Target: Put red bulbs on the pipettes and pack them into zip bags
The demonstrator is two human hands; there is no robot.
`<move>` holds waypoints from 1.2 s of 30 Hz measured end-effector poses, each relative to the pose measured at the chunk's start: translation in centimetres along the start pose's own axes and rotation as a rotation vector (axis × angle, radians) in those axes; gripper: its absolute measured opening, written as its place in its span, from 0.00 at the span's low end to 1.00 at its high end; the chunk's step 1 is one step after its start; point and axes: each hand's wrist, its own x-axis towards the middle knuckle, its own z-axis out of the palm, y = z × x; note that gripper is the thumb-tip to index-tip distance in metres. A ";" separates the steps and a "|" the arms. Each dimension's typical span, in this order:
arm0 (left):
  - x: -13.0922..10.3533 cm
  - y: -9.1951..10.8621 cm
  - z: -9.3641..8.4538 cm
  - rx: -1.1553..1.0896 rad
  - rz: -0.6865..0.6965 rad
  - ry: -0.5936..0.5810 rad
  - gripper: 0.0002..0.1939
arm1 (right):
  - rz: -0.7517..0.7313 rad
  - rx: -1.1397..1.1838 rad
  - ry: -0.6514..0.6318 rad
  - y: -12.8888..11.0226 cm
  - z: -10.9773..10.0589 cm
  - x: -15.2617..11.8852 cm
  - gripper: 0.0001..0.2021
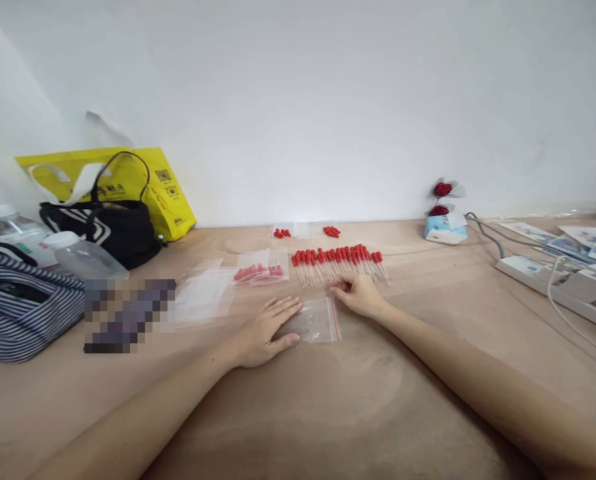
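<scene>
My left hand (268, 333) lies flat on the wooden table with its fingers stretched out and thumb apart. It touches the left edge of a clear zip bag (314, 321) with a red strip on its right side. My right hand (361, 293) is curled, thumb and fingertips together just above the bag's top right corner. Whatever is between those fingertips, if anything, I cannot make out. Just beyond it lies a row of thin clear droppers with red bulbs (335, 255), stems towards me. Left of the row are filled zip bags (258, 267) with red pieces inside.
Flat clear bags (203, 293) lie left of my left hand. Red pieces (331, 232) lie near the wall. Further left stand a yellow bag (173, 200), a black bag (123, 233) and bottles (85, 257). At right are a tissue pack (445, 230) and a power strip (528, 272).
</scene>
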 end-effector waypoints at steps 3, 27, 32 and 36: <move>0.0 -0.2 0.1 0.008 0.005 -0.011 0.30 | 0.100 -0.208 0.008 -1.3 0.8 2.4 0.08; -0.1 -0.1 0.0 -0.016 0.013 0.005 0.28 | 0.118 0.127 -0.021 -0.6 -0.9 3.0 0.09; -0.1 0.0 0.0 -0.017 -0.013 0.007 0.29 | 0.021 0.688 0.017 0.9 -1.8 -1.1 0.21; -0.1 0.0 0.1 -0.013 -0.021 0.011 0.29 | 0.096 0.810 -0.007 -0.1 -1.8 -3.0 0.35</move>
